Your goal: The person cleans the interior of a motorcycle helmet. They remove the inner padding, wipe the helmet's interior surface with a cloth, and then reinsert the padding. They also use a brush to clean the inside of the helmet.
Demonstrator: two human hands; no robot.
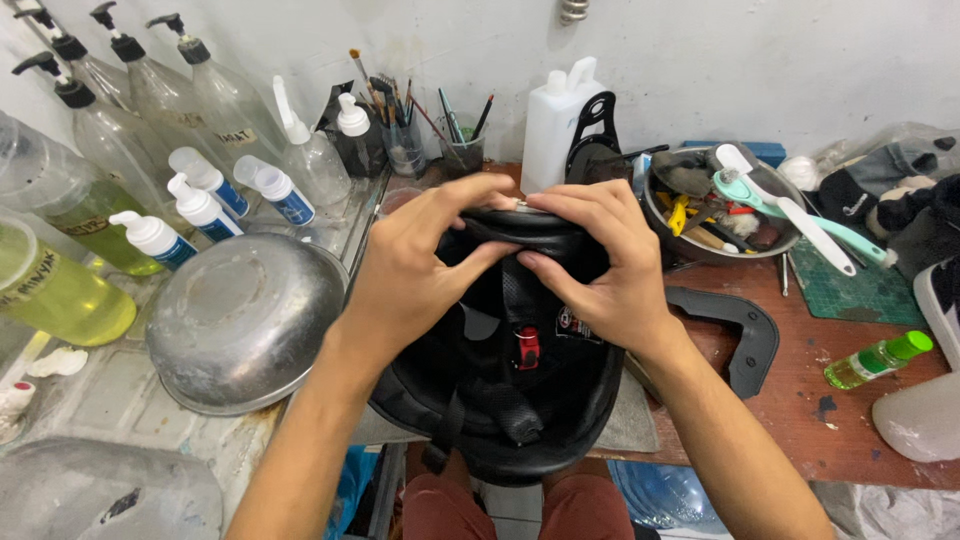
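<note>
A black helmet point(500, 400) lies upside down in front of me, its padded lining and a strap with a red buckle point(527, 347) facing up. My left hand point(415, 265) grips the far rim of the helmet from the left, thumb pressing on the inner lining. My right hand point(600, 260) grips the same rim from the right, fingers curled over the edge and thumb inside. Both hands pinch the black lining at the rim, fingertips almost touching.
An overturned steel bowl point(240, 320) sits to the left, with several spray and pump bottles point(200, 190) behind it. A white jug point(555, 120), brush cups point(405, 140), a bowl of tools point(720, 210), a black plastic part point(745, 335) and a small green bottle point(878, 360) stand on the brown table.
</note>
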